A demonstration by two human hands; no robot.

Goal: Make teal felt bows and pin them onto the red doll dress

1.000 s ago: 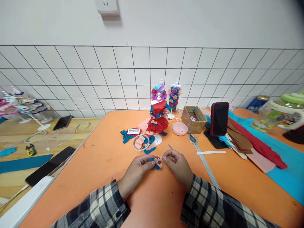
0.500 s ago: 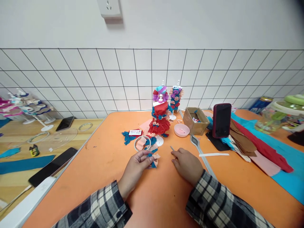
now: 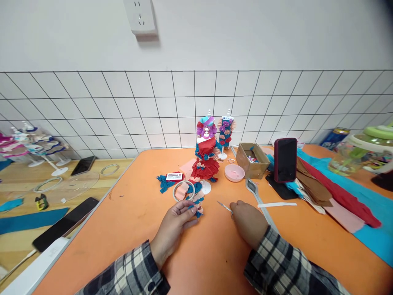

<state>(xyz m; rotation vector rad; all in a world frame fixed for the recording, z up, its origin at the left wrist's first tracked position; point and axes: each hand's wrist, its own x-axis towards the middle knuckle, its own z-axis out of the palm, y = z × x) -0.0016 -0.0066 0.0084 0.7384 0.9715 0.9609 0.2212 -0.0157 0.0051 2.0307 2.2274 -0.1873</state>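
Observation:
My left hand pinches a small blue and pink fabric piece between thumb and fingers. In my right hand is a pair of small scissors, its thin blade pointing up and left; the hand hides most of the handles. Just beyond my left hand lies a roll of tape with blue and pink fabric scraps around it. Behind stands a miniature dress form in a red ruffled dress with blue bows, on a round white base.
A pink dish and a cardboard box sit beyond my right hand. To the right are an upright phone, a grey strap-like strip and layered fabrics. A small labelled box lies left of the dress.
My right hand has moved slightly right and away from the left, and more of the scissors shows. The left hand keeps its pinch on the fabric piece. The view has tilted up slightly.

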